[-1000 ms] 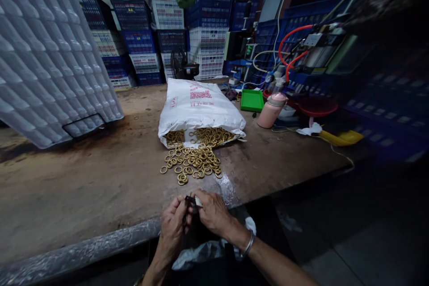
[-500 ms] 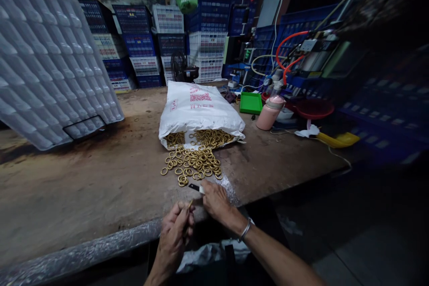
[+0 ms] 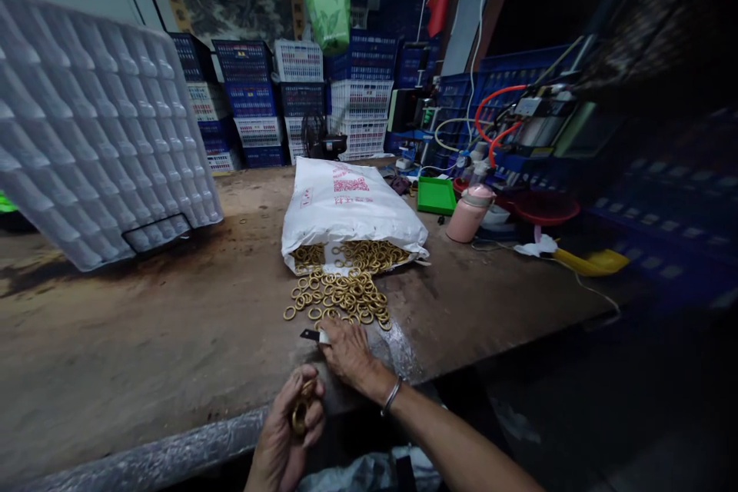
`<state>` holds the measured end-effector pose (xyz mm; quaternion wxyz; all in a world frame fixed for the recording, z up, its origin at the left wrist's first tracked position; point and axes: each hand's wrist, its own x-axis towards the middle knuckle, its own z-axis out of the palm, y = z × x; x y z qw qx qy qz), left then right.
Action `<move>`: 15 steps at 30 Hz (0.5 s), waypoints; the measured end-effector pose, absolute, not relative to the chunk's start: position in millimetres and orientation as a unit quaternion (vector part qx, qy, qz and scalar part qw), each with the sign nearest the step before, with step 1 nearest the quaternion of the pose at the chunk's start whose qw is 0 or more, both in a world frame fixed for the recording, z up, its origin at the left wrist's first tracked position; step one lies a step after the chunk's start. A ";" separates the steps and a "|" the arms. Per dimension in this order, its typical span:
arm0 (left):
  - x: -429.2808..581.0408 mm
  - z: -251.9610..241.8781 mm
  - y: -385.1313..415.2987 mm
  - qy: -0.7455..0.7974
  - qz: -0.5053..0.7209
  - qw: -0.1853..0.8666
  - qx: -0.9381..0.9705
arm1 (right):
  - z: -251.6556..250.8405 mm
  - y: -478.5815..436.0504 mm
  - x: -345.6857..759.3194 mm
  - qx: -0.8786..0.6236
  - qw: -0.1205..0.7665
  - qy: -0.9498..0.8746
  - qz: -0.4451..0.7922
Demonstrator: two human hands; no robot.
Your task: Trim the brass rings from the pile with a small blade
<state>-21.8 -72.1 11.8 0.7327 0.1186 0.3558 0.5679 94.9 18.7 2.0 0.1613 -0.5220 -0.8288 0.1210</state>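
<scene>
My left hand (image 3: 288, 430) is closed around a few brass rings (image 3: 300, 413) just off the near table edge. My right hand (image 3: 346, 350) rests on the wooden table (image 3: 144, 338), fingers pinched on a small dark blade tool (image 3: 311, 336) with a white grip. It lies right at the near edge of a spill of brass rings (image 3: 340, 296). The rings pour out of a white sack (image 3: 351, 204) that lies open on its side. A metal bangle is on my right wrist.
A large grey moulded tray (image 3: 98, 131) leans at the left. A green tray (image 3: 435, 196), a pink bottle (image 3: 467, 214), a red bowl (image 3: 545, 207) and a yellow scoop (image 3: 588, 261) stand at the right. Stacked crates (image 3: 300, 100) fill the back. Plastic wrap covers the table's near edge.
My hands have parted. The right hand carried the blade tool forward onto the table beside the rings, while the left hand dropped back towards me with its rings.
</scene>
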 end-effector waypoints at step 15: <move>-28.8 1.9 -60.1 0.370 0.554 0.744 0.046 | 25.4 46.7 71.3 -0.522 0.089 -0.843 0.096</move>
